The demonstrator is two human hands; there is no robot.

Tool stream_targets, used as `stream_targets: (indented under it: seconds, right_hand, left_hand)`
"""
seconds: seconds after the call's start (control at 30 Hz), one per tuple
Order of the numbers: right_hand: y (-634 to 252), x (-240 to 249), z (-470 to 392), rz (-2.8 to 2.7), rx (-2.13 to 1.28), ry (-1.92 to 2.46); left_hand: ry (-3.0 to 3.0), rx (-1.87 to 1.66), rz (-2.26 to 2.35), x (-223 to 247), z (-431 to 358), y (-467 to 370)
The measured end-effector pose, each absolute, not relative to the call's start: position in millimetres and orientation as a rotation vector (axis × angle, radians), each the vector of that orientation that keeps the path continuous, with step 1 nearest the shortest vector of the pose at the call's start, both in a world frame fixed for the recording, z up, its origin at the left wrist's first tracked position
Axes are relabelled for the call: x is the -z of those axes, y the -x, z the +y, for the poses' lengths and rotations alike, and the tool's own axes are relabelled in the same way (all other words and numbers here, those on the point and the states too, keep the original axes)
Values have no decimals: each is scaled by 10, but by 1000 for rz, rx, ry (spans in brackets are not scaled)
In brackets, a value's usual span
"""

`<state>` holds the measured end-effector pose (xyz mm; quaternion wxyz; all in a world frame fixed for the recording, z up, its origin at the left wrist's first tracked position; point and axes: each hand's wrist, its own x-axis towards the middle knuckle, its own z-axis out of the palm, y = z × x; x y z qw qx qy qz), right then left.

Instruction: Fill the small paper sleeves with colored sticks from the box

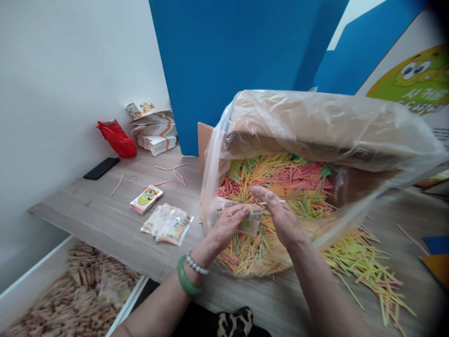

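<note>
My left hand, with a green bangle and a beaded bracelet at the wrist, grips a small clear printed packet that has coloured sticks inside. Facing it, my right hand pinches a thin yellow stick, whose ends show on either side of the fingers. Both hands are over the front of a cardboard box lined with a clear plastic bag. Loose thin sticks in yellow, pink, green and orange fill the bag below them.
Left of the box lie several filled packets, a printed card stack and a black phone. Behind them are a red bag and stacked cartons. Loose sticks spill at right. A full drawer stands open lower left.
</note>
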<state>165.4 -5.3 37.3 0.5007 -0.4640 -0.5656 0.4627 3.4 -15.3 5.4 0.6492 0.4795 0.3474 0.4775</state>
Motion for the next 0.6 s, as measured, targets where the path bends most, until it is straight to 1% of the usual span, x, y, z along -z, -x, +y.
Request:
stream_targets:
  seconds: [0.17, 0.33, 0.47, 0.6]
  right_hand:
    - [-1735, -384, -57, -1309, -1093, 1008]
    - [-1616, -407, -100, -1380, -1274, 1031]
    - [-1587, -400, -102, -1500, -1449, 1075]
    - [-1595, -369, -111, -1394, -1491, 1138]
  left_hand:
    - [-1167, -1133, 799, -106, -167, -40]
    - [-1278, -1109, 767, -160, -176, -36]
    - [-1322, -1108, 756, -117, -175, -19]
    - [-1238, -1072, 729, -51, -187, -9]
